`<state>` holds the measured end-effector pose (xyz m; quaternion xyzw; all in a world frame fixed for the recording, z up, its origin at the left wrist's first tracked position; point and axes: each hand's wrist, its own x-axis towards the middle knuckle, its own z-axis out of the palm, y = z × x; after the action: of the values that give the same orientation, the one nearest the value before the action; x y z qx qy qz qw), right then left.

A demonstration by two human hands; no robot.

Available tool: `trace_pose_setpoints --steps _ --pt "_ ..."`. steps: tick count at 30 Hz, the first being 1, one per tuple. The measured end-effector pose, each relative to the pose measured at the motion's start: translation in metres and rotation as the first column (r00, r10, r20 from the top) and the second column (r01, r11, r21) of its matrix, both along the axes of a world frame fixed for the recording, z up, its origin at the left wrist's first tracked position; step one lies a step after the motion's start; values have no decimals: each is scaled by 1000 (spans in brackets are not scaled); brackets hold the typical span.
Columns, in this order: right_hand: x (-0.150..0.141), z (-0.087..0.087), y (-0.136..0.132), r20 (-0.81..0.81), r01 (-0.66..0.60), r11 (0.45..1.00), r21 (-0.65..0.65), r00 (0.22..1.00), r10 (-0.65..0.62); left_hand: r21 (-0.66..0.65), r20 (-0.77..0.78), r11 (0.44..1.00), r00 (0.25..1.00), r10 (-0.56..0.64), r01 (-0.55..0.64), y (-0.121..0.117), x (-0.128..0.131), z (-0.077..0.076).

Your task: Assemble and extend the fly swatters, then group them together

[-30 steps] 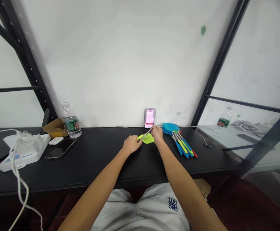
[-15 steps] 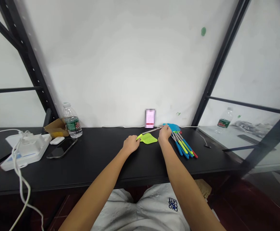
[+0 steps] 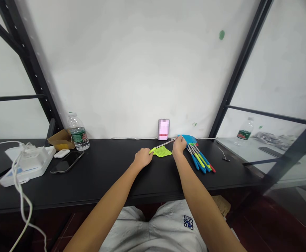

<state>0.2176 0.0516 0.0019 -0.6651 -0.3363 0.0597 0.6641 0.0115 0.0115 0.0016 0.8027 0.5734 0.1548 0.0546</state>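
Observation:
Closed fingers of my left hand (image 3: 143, 158) grip a yellow-green handle (image 3: 152, 150) with a thin metal rod (image 3: 164, 144) running out of it. The rod slants up to the right into my right hand (image 3: 179, 144), which is shut around its far end. Just below the rod lies a yellow-green mesh fly swatter head (image 3: 163, 151), its narrow neck reaching my left fingers; whether they hold it too is hidden. Right of my right hand rests a pile of fly swatters with blue heads (image 3: 188, 139) uppermost and blue, yellow-green and red handles (image 3: 202, 161).
Against the wall leans a phone (image 3: 163, 129) with a lit, blurred screen. At left on the black table (image 3: 102, 175) are a water bottle (image 3: 79, 135), cardboard box (image 3: 60, 140), white case (image 3: 62, 153), dark phone (image 3: 67, 162) and power strip (image 3: 28, 164) with cables. A glass panel stands right.
Almost nothing differs. The handle and rod have tilted very slightly, and both hands keep their grip; the whole view has shifted a little.

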Motion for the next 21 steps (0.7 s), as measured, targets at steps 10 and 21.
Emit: trace_pose_setpoints --steps 10,21 --pt "-14 1 -4 -71 -51 999 -10 996 50 14 -27 999 999 -38 38 -2 -1 1" --pt "-48 -3 -15 -23 -259 966 -6 966 258 38 6 999 1000 -23 23 -3 0 1"
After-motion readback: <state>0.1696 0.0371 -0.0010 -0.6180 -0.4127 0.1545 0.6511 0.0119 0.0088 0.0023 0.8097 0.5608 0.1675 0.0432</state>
